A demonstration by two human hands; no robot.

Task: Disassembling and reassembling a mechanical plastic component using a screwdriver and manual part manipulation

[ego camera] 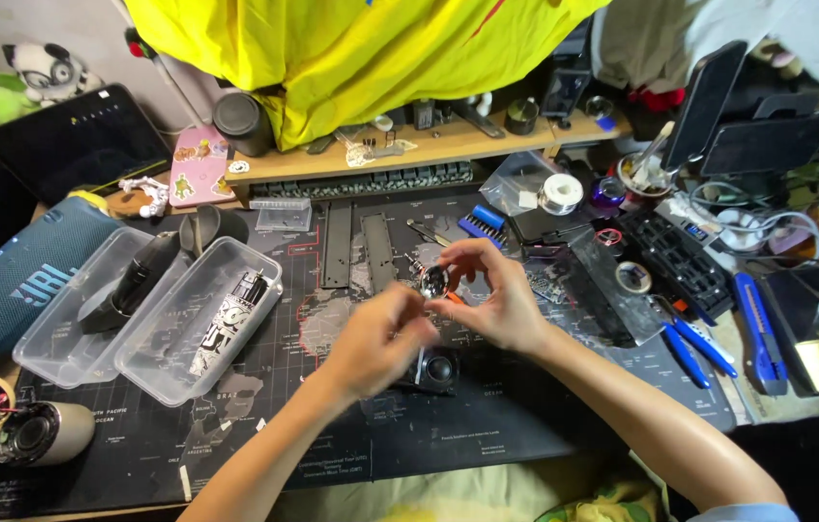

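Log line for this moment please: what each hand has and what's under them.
left hand: pinching small round metal part | right hand: grip on same part | below: black speaker unit on dark desk mat | clear plastic trays at left

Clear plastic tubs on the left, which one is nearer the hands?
The right-hand tub, holding a black-and-white patterned cylinder. The other tub lies farther left and holds a dark object.

Both hands met over the dark mat (332, 445): the right hand (491, 304) pinched a small round metal part (433, 281) between its fingertips, while the left hand (380, 338) closed in against it from below. A black speaker unit (436, 369) lay on the mat just beneath them. Two clear trays (153, 372) sat to the left, blue pliers (694, 343) to the right.
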